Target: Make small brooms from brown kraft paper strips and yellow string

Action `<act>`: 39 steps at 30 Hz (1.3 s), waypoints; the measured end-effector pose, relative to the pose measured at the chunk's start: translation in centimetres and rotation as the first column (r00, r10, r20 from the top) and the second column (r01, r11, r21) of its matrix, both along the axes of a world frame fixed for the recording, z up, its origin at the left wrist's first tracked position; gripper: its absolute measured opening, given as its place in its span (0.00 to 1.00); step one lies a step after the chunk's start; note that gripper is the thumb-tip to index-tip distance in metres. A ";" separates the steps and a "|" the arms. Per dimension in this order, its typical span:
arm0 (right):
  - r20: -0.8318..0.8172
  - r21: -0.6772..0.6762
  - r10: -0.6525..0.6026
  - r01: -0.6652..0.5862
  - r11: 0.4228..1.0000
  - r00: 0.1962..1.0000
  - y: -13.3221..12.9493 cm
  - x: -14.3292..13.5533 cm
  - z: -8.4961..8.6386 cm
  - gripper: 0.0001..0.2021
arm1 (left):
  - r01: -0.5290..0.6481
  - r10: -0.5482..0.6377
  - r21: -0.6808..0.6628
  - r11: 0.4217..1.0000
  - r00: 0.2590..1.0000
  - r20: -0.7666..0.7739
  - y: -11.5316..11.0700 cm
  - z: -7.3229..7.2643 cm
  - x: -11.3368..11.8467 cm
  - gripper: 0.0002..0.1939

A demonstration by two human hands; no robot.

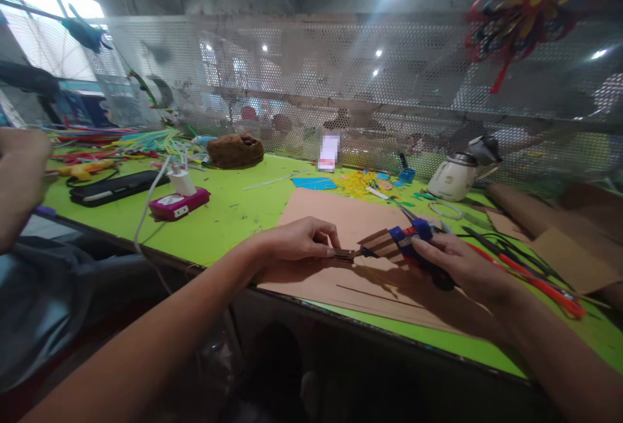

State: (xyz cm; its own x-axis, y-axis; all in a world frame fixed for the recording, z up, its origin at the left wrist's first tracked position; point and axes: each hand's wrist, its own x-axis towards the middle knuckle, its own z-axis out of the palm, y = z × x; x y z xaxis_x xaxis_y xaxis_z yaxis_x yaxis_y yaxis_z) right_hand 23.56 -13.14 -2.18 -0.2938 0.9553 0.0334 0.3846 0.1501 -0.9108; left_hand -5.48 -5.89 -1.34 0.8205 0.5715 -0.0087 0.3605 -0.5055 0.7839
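Note:
My right hand [450,257] is wrapped round a blue glue gun [413,236] with a red part, its nozzle pointing left. Between the fingertips of my left hand [307,239] is a small stack of brown cardboard strips [343,255], just in front of the nozzle. Whether nozzle and stack touch, I cannot tell. Behind the gun lie wider striped brown pieces [382,244], partly covered by it. Both hands are over a light brown cardboard sheet [316,209] on the green table [233,193]. A thin dark strip [374,298] lies on the sheet near its front edge.
Yellow shreds [360,183], a blue sheet [314,183] and a white kettle-like pot [452,178] are at the back. Red-handled tools [540,287] and cables lie right. Left are a magenta power socket [180,204], a black case [119,187] and another person's arm [19,183].

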 end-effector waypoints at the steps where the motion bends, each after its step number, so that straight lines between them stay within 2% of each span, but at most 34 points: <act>1: 0.019 -0.002 0.007 -0.007 1.000 1.000 0.0 0.0 0.1 0.22 | -0.002 0.002 0.009 1.000 1.000 -0.005 0.1 0.0 0.0 0.09; 10: 0.016 0.040 -0.034 0.033 0.999 0.999 -0.1 0.5 -0.1 0.22 | 0.006 -0.005 0.045 0.999 1.000 -0.014 0.0 0.2 -0.1 0.08; 14: 0.046 0.041 -0.046 0.044 0.998 0.998 -0.1 0.5 0.2 0.23 | -0.009 0.009 0.015 1.000 1.000 -0.006 -0.2 0.2 -0.1 0.09; 18: 0.082 0.025 -0.004 0.002 1.000 0.997 -0.2 0.5 0.4 0.23 | -0.006 0.006 -0.034 0.999 1.000 0.011 -0.3 0.1 -0.1 0.08; 25: -0.081 -0.012 -0.075 0.074 0.997 0.994 -0.2 0.4 0.3 0.22 | -0.014 0.015 -0.028 0.999 1.000 0.015 -0.6 0.2 0.1 0.09; 32: -0.023 -0.014 -0.081 0.081 0.997 0.996 -0.3 0.4 0.6 0.23 | -0.047 0.048 0.036 0.998 0.998 -0.042 -0.5 0.1 0.1 0.11; 36: -0.097 -0.029 -0.091 0.089 0.996 0.991 -0.1 0.6 0.3 0.22 | -0.086 0.087 0.042 0.995 0.996 -0.029 -0.3 -0.3 0.0 0.12; 39: -0.137 -0.051 -0.120 0.114 0.992 0.983 0.1 0.8 0.1 0.22 | -0.122 0.126 0.106 0.987 0.992 -0.028 -0.5 -0.5 0.0 0.12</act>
